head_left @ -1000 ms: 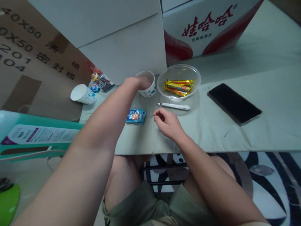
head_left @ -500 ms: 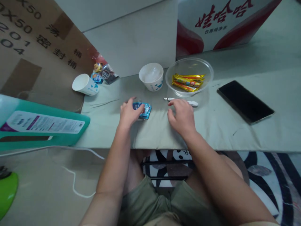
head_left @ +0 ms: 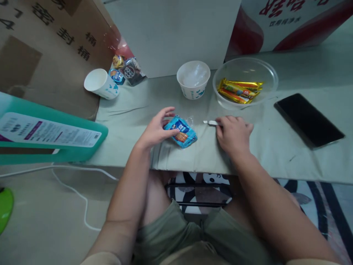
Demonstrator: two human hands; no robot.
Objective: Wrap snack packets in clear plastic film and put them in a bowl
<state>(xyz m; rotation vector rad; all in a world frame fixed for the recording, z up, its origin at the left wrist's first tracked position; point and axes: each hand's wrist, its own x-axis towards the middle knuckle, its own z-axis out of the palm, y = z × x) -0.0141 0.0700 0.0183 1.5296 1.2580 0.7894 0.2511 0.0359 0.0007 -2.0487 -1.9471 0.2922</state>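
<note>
My left hand (head_left: 158, 129) grips a blue snack packet (head_left: 182, 131) with biscuits printed on it, thumb on top and fingers behind. Clear plastic sticks out at the packet's upper right. My right hand (head_left: 235, 135) is closed over the handle of a small utility knife (head_left: 211, 122), and the metal tip points left toward the packet. Most of the handle is hidden under my fingers. Behind the packet stands a paper cup (head_left: 193, 86) with clear plastic inside. A clear bowl (head_left: 273, 82) beside it holds several yellow-wrapped bars (head_left: 239, 91).
At the far left, a tilted paper cup (head_left: 102, 84) lies by a few wrapped snacks (head_left: 132, 71). A green jug (head_left: 95, 138) stands at the left edge, before a cardboard box (head_left: 63, 66). A phone (head_left: 309, 119) lies at right. White and red boxes line the back.
My left hand has taken hold of the blue packet and tilted its printed face up. My right hand has closed over the knife handle. The camera view has shifted and come closer.
</note>
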